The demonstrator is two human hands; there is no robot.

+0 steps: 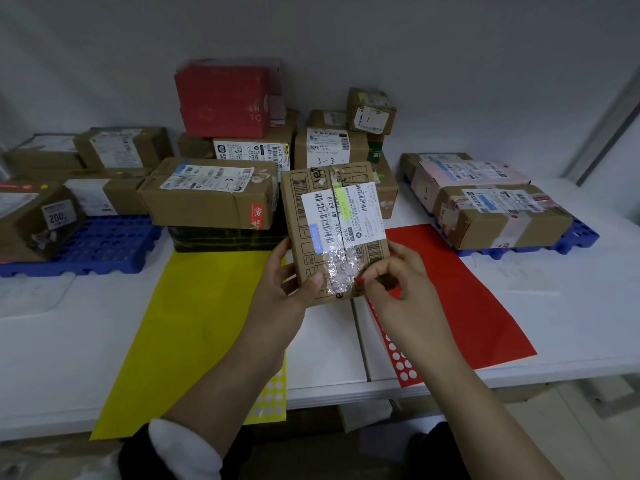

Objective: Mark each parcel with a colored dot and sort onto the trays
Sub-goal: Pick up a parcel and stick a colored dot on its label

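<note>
Left hand [294, 285] grips parcel [337, 230]; right hand [398, 282] pinches red dot [360, 280] against it.

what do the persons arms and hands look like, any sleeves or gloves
No gloves, rings or watch: left grip and right grip are bare. The left forearm is uncovered up to a pushed-up white cuff with a black sleeve over it. The right forearm shows no sleeve in view.
</note>
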